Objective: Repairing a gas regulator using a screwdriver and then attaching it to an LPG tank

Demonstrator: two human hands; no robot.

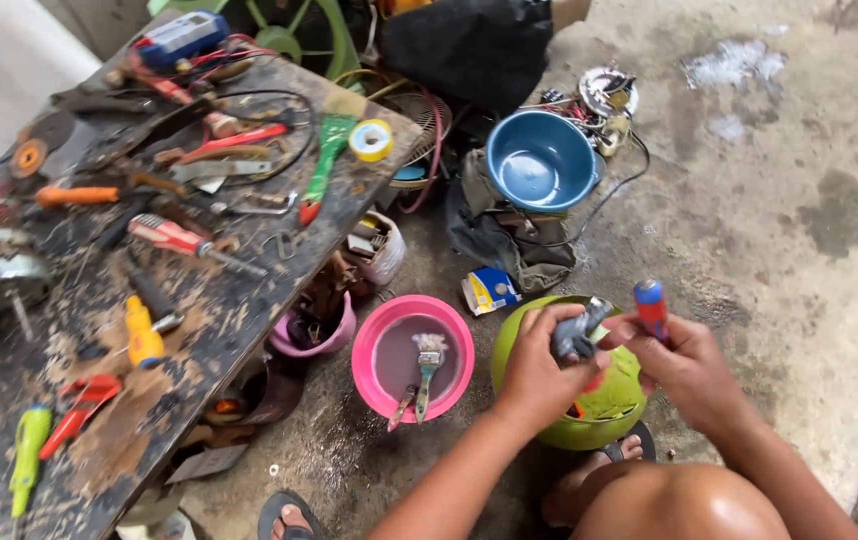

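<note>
Pink basin (367,352) on the floor at about 7 o'clock from frame centre: holds murky liquid, with a paintbrush (428,368) lying in it, bristles toward 12 o'clock, handle toward 6. A second, smaller tool leans at the basin's lower rim, too small to tell what it is.

Blue bowl (539,160) at 1 o'clock, sitting on a heap of dark cloth; inside looks bare. A smaller purple-pink tub (314,335) at 9 o'clock of the pink basin, tucked under the workbench edge, stuffed with dark bits that cannot be told apart. Green round container (589,400) at 5 o'clock, directly under the hands, orange part showing inside.

Left hand (537,368) is clamped round a small grey metal part (577,332), fingers wrapped tight. The part sits above the green container, its long axis tilted, upper end pointing toward 1 o'clock.

Right hand (687,368) is closed on a screwdriver (651,305) with a red and blue handle; handle end points to 12 o'clock, axis nearly upright, shaft hidden in the fist. Thumb reaches toward the grey part, just beside it.

Workbench (249,300) at 9 to 10 o'clock, dirty dark top covered in screwdrivers, pliers, a tape roll (371,140).
</note>
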